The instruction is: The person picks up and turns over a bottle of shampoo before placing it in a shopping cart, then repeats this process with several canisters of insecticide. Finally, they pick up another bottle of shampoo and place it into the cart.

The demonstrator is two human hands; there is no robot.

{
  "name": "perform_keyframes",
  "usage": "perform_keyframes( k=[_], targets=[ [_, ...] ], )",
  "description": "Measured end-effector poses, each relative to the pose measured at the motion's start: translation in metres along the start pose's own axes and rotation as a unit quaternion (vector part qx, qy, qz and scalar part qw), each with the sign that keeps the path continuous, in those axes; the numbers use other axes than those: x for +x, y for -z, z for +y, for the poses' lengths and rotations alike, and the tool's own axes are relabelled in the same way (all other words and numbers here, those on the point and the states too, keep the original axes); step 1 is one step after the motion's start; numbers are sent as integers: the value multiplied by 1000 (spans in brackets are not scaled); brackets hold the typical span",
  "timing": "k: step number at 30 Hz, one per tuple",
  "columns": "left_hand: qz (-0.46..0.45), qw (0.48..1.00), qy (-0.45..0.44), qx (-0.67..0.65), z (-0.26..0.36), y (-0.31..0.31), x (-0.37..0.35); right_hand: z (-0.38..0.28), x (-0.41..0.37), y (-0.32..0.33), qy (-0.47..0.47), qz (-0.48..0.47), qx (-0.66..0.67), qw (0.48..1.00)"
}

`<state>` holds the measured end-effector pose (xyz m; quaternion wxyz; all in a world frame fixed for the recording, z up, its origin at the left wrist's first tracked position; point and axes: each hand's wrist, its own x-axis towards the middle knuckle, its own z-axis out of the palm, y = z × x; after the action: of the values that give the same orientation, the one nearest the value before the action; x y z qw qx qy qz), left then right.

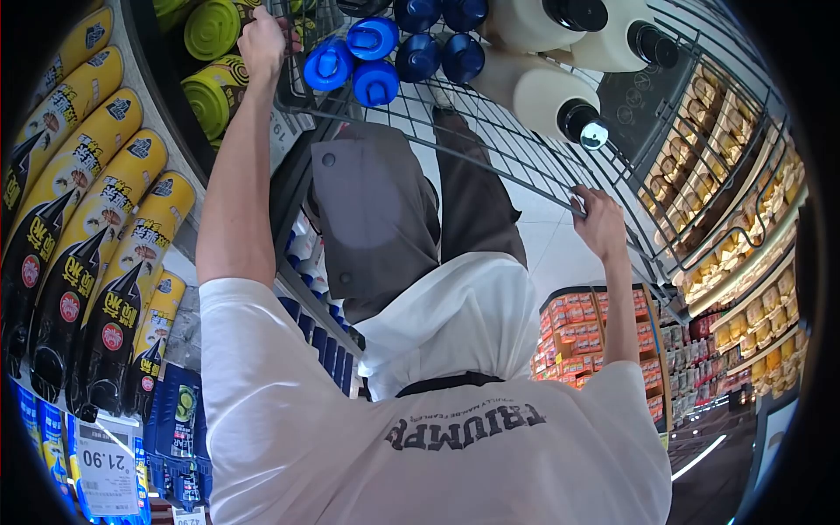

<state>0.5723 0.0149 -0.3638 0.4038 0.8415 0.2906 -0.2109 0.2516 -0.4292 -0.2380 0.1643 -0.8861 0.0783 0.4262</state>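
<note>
Both of my hands are on a dark wire shopping cart (472, 157). My left hand (262, 45) is closed around its rim at the left corner, close beside green-lidded cans (213, 31) on the shelf; its fingers are partly hidden. Farther along the near rim, my right hand (602, 220) has its fingers curled over the wire. Inside the cart are several bottles with blue caps (374, 83) and large off-white jugs (547, 103) with black caps.
On the left shelf stand yellow-and-black spray cans (140, 236) above a price tag (108, 468) and blue packages (179, 411). A display of orange-red packs (582, 337) stands at the lower right. Shelves of packaged baked goods (744, 236) line the right side. Pale floor tiles (547, 249) show beneath.
</note>
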Motion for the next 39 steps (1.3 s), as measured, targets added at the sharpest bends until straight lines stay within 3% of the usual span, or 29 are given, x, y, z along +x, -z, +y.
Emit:
perform_keyframes(
  k=[11,23,35,39],
  targets=[
    [-2,1000,-1,23,11,-1,-12,8,0,0,11,28,9,999],
    [-31,999,6,-10,14,-8,0,12,5,10,-15,-9,8,1000],
    [-38,999,-7,16,13,-10,11,20,2,2,37,58,11,998],
    [-13,999,-11,31,16,-11,6,21,0,4,25,41,22,999]
  ],
)
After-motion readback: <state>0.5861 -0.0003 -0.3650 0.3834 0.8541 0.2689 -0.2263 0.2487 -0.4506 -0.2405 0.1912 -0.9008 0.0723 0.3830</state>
